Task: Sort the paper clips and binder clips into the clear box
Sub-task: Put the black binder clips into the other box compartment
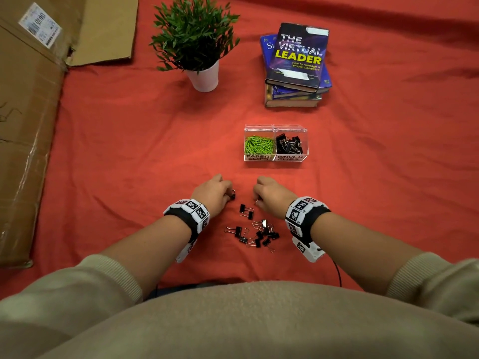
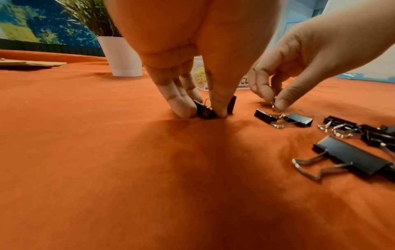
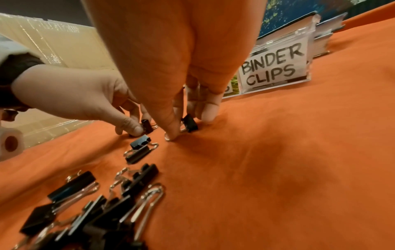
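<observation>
My left hand pinches a black binder clip against the red cloth between thumb and fingers. My right hand pinches another black binder clip close by, thumb on its wire handle. Between and behind the hands lie two more binder clips, and a loose pile of several binder clips lies nearer to me. The clear box stands just beyond the hands; its left compartment holds green paper clips and its right one black binder clips.
A potted plant in a white pot stands at the back left of the box. A stack of books sits behind the box. Flattened cardboard covers the left edge of the red cloth.
</observation>
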Demonstrator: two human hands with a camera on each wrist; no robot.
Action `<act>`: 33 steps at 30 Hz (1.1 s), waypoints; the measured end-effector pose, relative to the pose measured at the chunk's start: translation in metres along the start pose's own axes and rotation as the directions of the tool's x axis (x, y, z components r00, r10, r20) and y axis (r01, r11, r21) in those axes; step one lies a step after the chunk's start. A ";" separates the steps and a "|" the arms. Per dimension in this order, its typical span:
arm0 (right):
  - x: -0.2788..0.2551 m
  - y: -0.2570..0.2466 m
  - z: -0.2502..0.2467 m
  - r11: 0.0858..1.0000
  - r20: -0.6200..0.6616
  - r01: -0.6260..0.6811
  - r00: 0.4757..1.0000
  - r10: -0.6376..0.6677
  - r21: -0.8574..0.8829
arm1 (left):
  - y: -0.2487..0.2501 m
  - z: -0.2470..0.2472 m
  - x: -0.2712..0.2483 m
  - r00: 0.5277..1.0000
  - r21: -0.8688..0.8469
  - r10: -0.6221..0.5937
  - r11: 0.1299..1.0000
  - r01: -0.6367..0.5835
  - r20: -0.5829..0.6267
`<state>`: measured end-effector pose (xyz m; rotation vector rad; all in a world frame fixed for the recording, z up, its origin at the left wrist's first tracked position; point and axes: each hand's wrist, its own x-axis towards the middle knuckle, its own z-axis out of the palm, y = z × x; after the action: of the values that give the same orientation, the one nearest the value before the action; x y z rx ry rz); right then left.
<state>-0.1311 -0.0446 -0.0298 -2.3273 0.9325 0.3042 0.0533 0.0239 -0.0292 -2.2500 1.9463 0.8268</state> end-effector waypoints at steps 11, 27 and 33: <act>-0.014 -0.017 0.008 0.969 0.012 -0.091 0.996 0.091 0.229 | 0.002 -0.003 -0.005 0.998 -0.159 -0.058 0.986 0.057 0.001; -0.019 -0.022 0.032 0.995 0.029 0.099 0.995 -0.098 -0.034 | 0.010 -0.012 0.001 0.985 -0.376 -0.165 0.917 0.132 -0.057; -0.028 -0.007 0.027 0.954 -0.084 0.005 0.996 0.021 0.300 | 0.045 -0.041 0.024 0.961 -0.510 -0.197 0.857 0.073 -0.193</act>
<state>-0.1456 -0.0086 -0.0365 -2.0696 0.9573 0.0584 0.0280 -0.0226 0.0093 -2.8639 1.7814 1.2081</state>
